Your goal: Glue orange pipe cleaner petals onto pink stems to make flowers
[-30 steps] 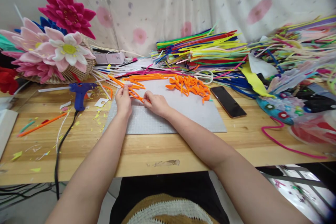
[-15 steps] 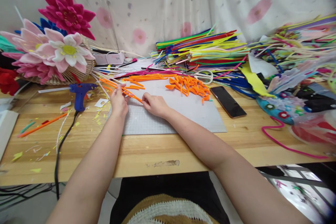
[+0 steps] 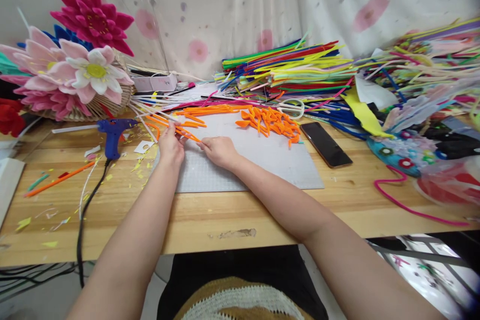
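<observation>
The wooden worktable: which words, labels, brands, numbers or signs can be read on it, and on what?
None can be read.
Grey rectangular cutting mat: fine grid lines, no legible numbers.
Pale pinkish rectangular box: markings too small and blurred.
Blue plastic glue gun: no readable label.
Black phone: dark screen, no visible text.

over my feed i count one left hand [image 3: 171, 149], one right hand [image 3: 220, 151], one phone [image 3: 326, 144], one glue gun [image 3: 112, 136], one grey mat [image 3: 255, 170], one pair of scissors [image 3: 303, 108]; orange stems [image 3: 190, 135] overlap past counting.
</observation>
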`<state>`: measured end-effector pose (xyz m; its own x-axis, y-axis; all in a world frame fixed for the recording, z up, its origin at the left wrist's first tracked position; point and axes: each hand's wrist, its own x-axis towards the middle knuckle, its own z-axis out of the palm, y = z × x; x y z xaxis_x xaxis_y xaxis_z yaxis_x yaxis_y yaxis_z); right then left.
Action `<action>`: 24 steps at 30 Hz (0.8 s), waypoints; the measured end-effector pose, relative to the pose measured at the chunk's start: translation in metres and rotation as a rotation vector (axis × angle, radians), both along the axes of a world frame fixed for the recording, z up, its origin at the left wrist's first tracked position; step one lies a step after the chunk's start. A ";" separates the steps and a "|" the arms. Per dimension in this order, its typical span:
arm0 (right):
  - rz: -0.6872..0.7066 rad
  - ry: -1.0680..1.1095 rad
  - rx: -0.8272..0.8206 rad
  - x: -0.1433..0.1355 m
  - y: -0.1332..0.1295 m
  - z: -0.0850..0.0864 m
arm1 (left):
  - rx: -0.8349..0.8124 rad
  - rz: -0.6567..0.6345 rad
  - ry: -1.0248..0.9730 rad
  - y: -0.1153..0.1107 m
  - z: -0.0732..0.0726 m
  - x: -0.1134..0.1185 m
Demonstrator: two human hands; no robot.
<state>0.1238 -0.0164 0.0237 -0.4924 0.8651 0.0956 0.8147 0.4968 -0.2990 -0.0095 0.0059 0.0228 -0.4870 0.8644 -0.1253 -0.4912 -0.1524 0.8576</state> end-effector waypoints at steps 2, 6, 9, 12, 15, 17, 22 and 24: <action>0.002 -0.016 0.001 0.001 -0.001 0.002 | -0.043 0.044 -0.023 0.001 0.002 -0.001; 0.038 -0.019 0.016 0.001 -0.003 0.004 | -0.111 0.110 -0.025 0.000 0.007 -0.001; 0.052 -0.024 0.011 0.002 -0.004 0.004 | -0.109 0.115 -0.003 -0.001 0.008 -0.001; 0.053 -0.030 0.004 0.003 -0.004 0.004 | -0.087 0.102 0.010 -0.001 0.005 0.000; 0.043 -0.033 0.011 0.005 -0.003 0.003 | -0.055 0.073 0.029 0.000 0.002 -0.002; 0.031 -0.038 0.009 0.007 -0.003 0.002 | -0.029 0.063 0.033 0.002 0.001 -0.005; 0.051 -0.050 -0.011 0.012 -0.003 0.002 | 0.004 0.124 0.034 0.005 -0.001 -0.016; 0.070 -0.036 -0.013 0.013 -0.002 0.002 | 0.003 0.144 0.044 0.005 -0.001 -0.017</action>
<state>0.1370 -0.0188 0.0254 -0.5549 0.8294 0.0656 0.7882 0.5493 -0.2775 -0.0265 0.0108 0.0214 -0.6110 0.7855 -0.0987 -0.4260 -0.2211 0.8773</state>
